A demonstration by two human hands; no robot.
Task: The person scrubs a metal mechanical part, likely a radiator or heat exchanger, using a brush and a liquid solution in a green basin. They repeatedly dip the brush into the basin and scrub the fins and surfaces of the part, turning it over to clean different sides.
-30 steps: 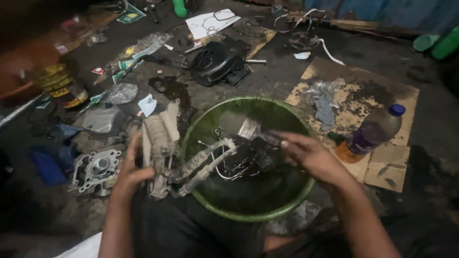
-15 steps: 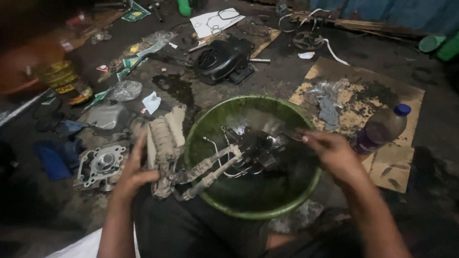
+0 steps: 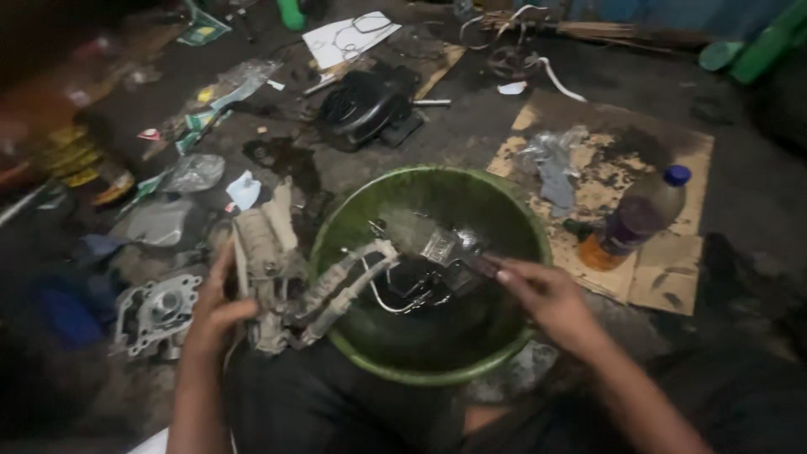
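Near edge, left hand [image 3: 217,313]: we clench it on the grimy engine part [image 3: 267,277] beside the basin.
Right hand [image 3: 546,294]: we pinch a small brush [image 3: 454,252] over the oily parts.
Green basin [image 3: 521,336]: holds dark parts and the part's two hoses.
Beyond: plastic bottle [image 3: 635,220] on cardboard [image 3: 672,277].
Far floor: black cover [image 3: 361,105].

One head-worn camera looks steeply down at the floor [image 3: 471,143]. It sits close (arm's reach) above the green basin [image 3: 513,223].

plastic bottle [image 3: 636,219], cardboard sheet [image 3: 672,155], black housing [image 3: 361,105]
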